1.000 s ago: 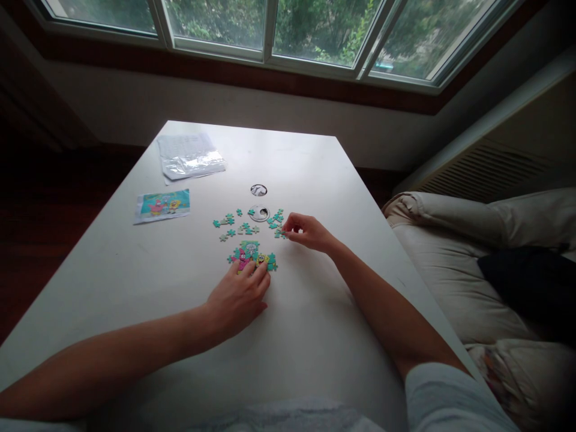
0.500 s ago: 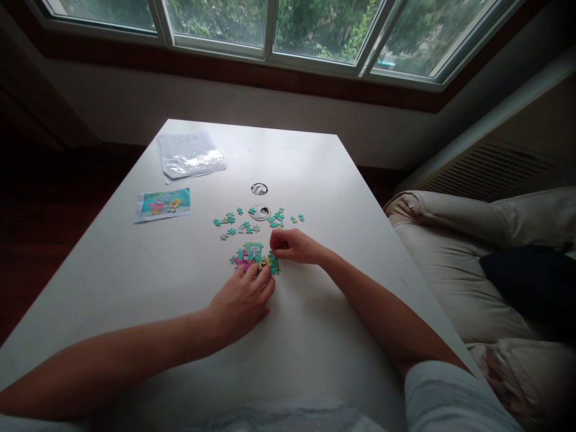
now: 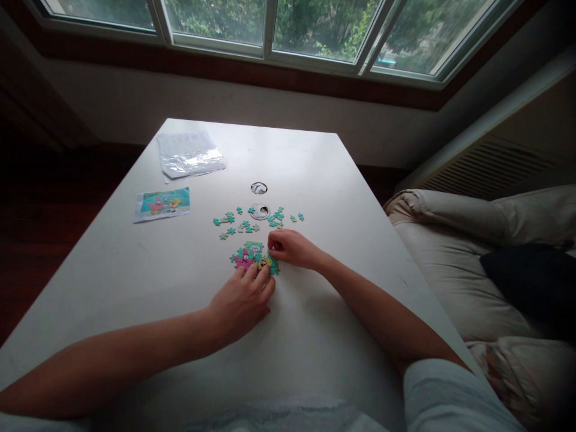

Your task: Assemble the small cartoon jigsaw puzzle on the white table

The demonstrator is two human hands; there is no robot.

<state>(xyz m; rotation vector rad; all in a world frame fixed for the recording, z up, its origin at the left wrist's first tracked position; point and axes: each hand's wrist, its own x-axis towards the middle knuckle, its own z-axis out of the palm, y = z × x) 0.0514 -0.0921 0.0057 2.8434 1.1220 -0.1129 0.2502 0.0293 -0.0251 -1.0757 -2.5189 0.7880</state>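
One puzzle (image 3: 251, 254) lies longest crosswise, printed heads (image 3: 255, 248) away, partly under spread left hand (image 3: 243, 295); right grip (image 3: 293, 247) unclear.

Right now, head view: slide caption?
Left hand on a partly joined puzzle, right hand at its edge, loose pieces beyond on the white table.

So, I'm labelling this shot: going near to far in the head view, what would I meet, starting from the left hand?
Left hand → partly joined puzzle → loose puzzle pieces → farther round table fitting → clear packet with papers → window.
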